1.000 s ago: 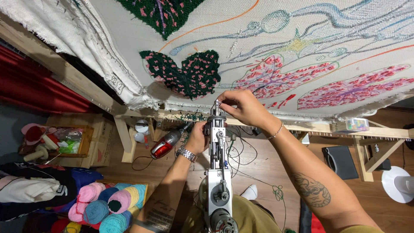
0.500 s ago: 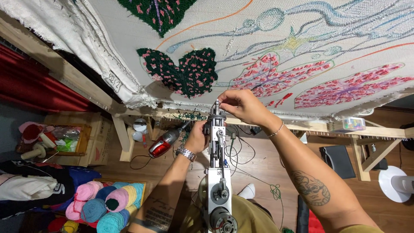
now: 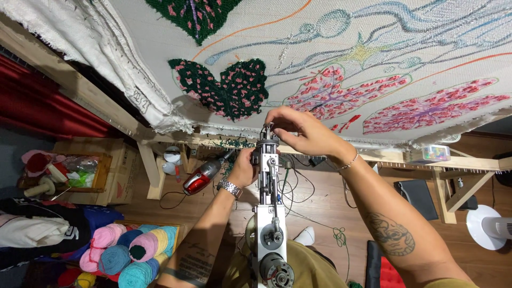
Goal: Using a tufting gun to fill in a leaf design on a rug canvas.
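Observation:
A metal tufting gun [image 3: 269,224] points away from me, its tip just below the stretched white cloth [image 3: 341,69]. My left hand [image 3: 242,168], with a metal watch on the wrist, grips the left side of the gun near its front. My right hand [image 3: 301,133] reaches over the top, fingers pinched at the needle tip. The cloth carries tufted dark green leaves with pink spots [image 3: 226,88] and drawn pink leaf outlines [image 3: 341,90].
A wooden frame [image 3: 405,157] holds the cloth. Below lie a red hand vacuum [image 3: 200,178], tangled cords [image 3: 298,186], a box of yarn balls [image 3: 125,253], a wooden crate [image 3: 90,170], a white fan base [image 3: 493,226] and a small clear box [image 3: 434,153].
The view has shifted slightly. Both hands stay at the front of the gun, the right fingers still working at the tip.

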